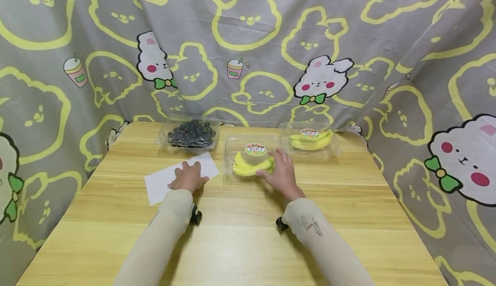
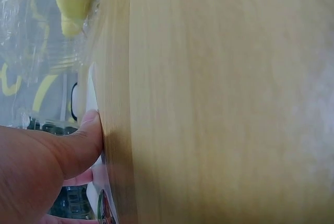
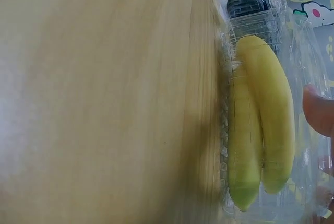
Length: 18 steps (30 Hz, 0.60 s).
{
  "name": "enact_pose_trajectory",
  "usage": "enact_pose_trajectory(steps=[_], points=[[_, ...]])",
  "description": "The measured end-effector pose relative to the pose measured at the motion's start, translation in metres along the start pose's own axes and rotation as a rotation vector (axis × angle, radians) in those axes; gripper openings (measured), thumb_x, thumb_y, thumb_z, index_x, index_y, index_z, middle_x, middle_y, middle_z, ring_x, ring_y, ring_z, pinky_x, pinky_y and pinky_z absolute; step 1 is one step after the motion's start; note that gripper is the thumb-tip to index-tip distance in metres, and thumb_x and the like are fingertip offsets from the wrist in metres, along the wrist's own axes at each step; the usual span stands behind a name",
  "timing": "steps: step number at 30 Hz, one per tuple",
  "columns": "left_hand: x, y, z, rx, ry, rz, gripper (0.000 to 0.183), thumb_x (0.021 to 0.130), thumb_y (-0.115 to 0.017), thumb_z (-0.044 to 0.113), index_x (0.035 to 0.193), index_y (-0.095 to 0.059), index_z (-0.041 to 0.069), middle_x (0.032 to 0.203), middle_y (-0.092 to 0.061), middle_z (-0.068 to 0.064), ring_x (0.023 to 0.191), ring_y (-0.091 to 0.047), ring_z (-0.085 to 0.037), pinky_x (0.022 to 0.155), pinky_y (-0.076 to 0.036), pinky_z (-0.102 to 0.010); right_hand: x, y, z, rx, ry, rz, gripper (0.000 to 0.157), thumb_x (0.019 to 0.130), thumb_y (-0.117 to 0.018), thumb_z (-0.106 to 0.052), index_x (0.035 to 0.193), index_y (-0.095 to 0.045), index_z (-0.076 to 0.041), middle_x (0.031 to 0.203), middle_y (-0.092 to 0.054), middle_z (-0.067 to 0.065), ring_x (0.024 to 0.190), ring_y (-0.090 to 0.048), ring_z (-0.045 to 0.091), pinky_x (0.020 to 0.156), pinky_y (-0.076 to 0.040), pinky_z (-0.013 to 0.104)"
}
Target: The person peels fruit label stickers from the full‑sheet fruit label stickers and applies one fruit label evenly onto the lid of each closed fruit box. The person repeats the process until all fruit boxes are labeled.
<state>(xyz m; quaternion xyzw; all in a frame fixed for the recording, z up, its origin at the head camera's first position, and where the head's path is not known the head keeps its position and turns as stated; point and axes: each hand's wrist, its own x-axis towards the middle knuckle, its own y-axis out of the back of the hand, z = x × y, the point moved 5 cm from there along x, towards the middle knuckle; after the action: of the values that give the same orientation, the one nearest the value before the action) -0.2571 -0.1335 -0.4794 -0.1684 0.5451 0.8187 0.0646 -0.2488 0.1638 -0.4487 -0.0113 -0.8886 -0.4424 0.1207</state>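
Observation:
In the head view my left hand [image 1: 189, 177] rests on a white sheet [image 1: 160, 185], fingers spread and slightly bent. The left wrist view shows its thumb [image 2: 83, 143] against the sheet's edge, with part of a coloured sticker [image 2: 107, 208] below. My right hand [image 1: 283, 175] lies over the right end of a clear plastic box [image 1: 229, 148] with yellow bananas [image 1: 248, 165] inside. A round label [image 1: 255, 149] sits on this box, beside my right fingertips. In the right wrist view the right thumb [image 3: 318, 112] extends near the box's clear plastic, and the other fingers are mostly cut off.
A clear box of dark round fruit [image 1: 191, 134] stands at the back left. Another clear box of bananas [image 1: 311, 141], with a similar round label, stands at the back right. The wooden table [image 1: 248, 243] meets a patterned curtain [image 1: 263, 88] behind the boxes.

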Motion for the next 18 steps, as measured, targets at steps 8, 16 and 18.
enact_pose_trajectory(steps=[8,16,18], points=[[0.001,-0.001,-0.001,0.001,0.003,-0.005,0.065,0.095,-0.062,0.04,0.146,-0.038,0.008,0.148,-0.015,-0.035,0.13,-0.013,-0.063,0.08,-0.021,-0.086,0.008,-0.001,0.0,-0.005,-0.024,-0.01,0.077,0.077,-0.081,-0.043,0.136,-0.049,-0.006,0.151,-0.029,0.017,0.138,-0.023,0.039,0.111,-0.022,0.054],[0.001,-0.001,-0.001,-0.007,0.005,-0.006,0.065,0.094,-0.063,0.039,0.146,-0.038,0.008,0.148,-0.016,-0.035,0.13,-0.013,-0.063,0.08,-0.02,-0.086,0.013,-0.002,-0.001,-0.006,-0.029,-0.01,0.077,0.077,-0.081,-0.043,0.135,-0.049,-0.006,0.15,-0.03,0.017,0.138,-0.023,0.038,0.111,-0.022,0.054],[0.001,-0.001,-0.001,-0.007,0.006,-0.001,0.065,0.094,-0.063,0.039,0.146,-0.038,0.008,0.148,-0.016,-0.035,0.13,-0.014,-0.063,0.08,-0.02,-0.086,0.014,-0.003,0.0,-0.009,-0.028,-0.008,0.077,0.077,-0.081,-0.043,0.135,-0.049,-0.005,0.15,-0.03,0.017,0.138,-0.023,0.038,0.111,-0.022,0.053]])
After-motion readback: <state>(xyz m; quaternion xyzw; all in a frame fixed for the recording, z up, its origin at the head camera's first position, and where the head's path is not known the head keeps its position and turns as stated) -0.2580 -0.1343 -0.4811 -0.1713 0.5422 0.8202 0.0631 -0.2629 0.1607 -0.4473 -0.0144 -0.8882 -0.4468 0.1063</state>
